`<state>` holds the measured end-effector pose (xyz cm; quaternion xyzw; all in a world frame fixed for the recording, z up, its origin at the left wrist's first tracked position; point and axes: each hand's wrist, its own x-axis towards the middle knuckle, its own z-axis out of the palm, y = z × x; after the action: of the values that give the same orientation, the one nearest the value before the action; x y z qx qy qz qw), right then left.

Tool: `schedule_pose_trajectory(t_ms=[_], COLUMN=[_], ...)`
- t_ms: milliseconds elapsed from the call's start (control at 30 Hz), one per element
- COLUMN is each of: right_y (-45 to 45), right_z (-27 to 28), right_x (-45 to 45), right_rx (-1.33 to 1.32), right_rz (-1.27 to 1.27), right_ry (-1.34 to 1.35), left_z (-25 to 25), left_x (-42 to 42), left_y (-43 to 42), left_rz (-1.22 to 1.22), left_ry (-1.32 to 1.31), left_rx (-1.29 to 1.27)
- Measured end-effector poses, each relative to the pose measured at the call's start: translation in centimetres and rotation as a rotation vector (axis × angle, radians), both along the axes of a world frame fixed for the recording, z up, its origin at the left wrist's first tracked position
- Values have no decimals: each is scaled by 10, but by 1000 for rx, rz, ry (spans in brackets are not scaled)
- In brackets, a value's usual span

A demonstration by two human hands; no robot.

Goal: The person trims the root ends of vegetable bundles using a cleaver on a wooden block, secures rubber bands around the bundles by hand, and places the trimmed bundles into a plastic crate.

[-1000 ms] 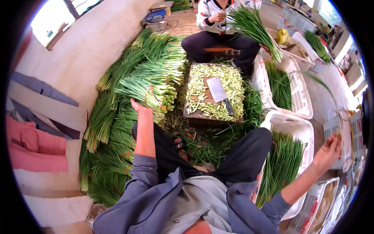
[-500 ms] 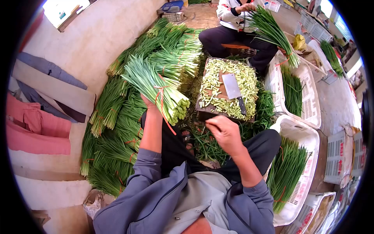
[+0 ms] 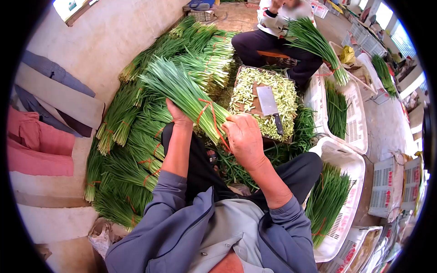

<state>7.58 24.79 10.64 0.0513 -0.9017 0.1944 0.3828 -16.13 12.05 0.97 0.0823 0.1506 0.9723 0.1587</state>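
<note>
A tied bundle of long garlic chives (image 3: pixel 175 86) slants across my lap, leaves at the upper left and pale stem ends at the lower right. My left hand (image 3: pixel 179 113) is wrapped round it from below, its fingers mostly hidden behind the stems. At the stem ends my right hand (image 3: pixel 243 136) is closed, fingers bent against them. A red tie (image 3: pixel 207 107) circles the stems, with a loose end hanging down. Beyond my right hand, a cleaver (image 3: pixel 267 101) with a black handle lies on a chopping block (image 3: pixel 253 98) covered in cut stem pieces.
Tied chive bundles (image 3: pixel 145 132) are heaped on the left. On the right stand white plastic crates (image 3: pixel 359 170) holding more chives. Opposite me sits another person (image 3: pixel 277 27), with a bundle (image 3: pixel 314 41) in front of them. Loose greens (image 3: pixel 236 166) cover the floor between my legs.
My right hand has moved up and left, from apart from the bundle to its stem ends. My left hand still grips the bundle. The other person's hand has risen.
</note>
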Motion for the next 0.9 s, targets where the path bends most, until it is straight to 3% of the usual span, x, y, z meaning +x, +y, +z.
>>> schedule_pose_trajectory(t_ms=[167, 367, 567, 667, 733, 767, 800, 833, 867, 900], right_y=[21, 89, 198, 202, 142, 129, 105, 82, 89, 89], right_z=[18, 42, 52, 41, 44, 9, -1, -12, -66, -98], right_x=[24, 96, 194, 211, 179, 166, 158, 149, 149, 142], right_rx=[-158, -858, -984, -877, -756, -812, -784, -685, -432, -330], right_rz=[-42, -302, -550, -620, -833, -586, -415, -214, 182, 328], right_ry=[-14, 123, 838, 840, 353, 262, -144, -528, -809, -898], left_z=[-4, 2, 5, 8, 3, 6, 7, 7, 7, -7], left_x=[0, 4, 3, 9, 10, 16, 19, 23, 27, 23], left_y=[-3, -4, -5, -4, -3, 0, 1, 2, 4, 4], left_rz=[9, 66, 2, -38, -107, -83, -83, -103, -127, -158], left_ry=[-12, -72, -68, -84, -38, -52, -42, -19, 0, 5], left_rx=[-22, -74, -45, -57, -142, -182, -175, -184, -194, -200])
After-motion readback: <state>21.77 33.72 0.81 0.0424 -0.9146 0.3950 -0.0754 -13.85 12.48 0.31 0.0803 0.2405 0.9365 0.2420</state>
